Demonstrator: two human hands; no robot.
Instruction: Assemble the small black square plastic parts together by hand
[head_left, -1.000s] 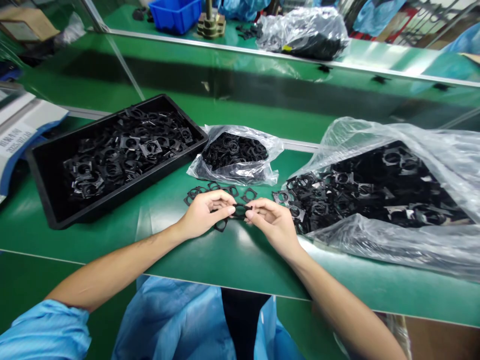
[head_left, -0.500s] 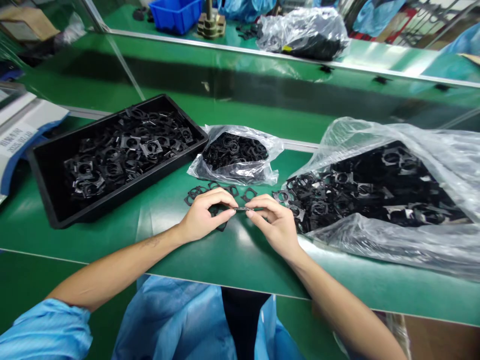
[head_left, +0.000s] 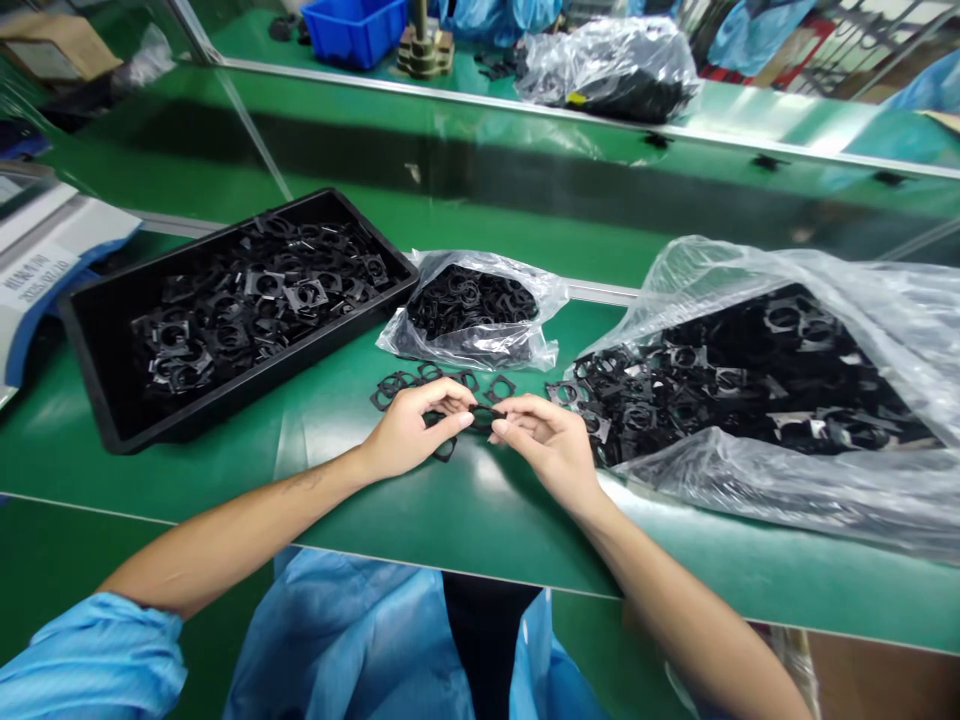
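Between my two hands, just above the green table (head_left: 420,515), is a small black plastic ring-shaped part (head_left: 484,417). My left hand (head_left: 416,425) pinches its left side between thumb and fingers. On its right side, my right hand (head_left: 551,440) grips it the same way. Several loose black ring parts (head_left: 500,388) lie on the table just beyond my fingers. Another black ring (head_left: 444,452) shows partly from under my left hand. Whether the held part is one piece or two joined pieces, I cannot tell.
A black tray (head_left: 112,425) of square-framed black parts stands at the left. Behind my hands lies a small clear bag (head_left: 517,350) of black rings. A large open plastic bag (head_left: 750,490) spills black parts on the right. A white-and-blue device (head_left: 60,250) sits far left.
The part between my hands has tilted, from nearly edge-on to showing more of its ring opening. My fingers have shifted slightly; both hands stay in the same place.
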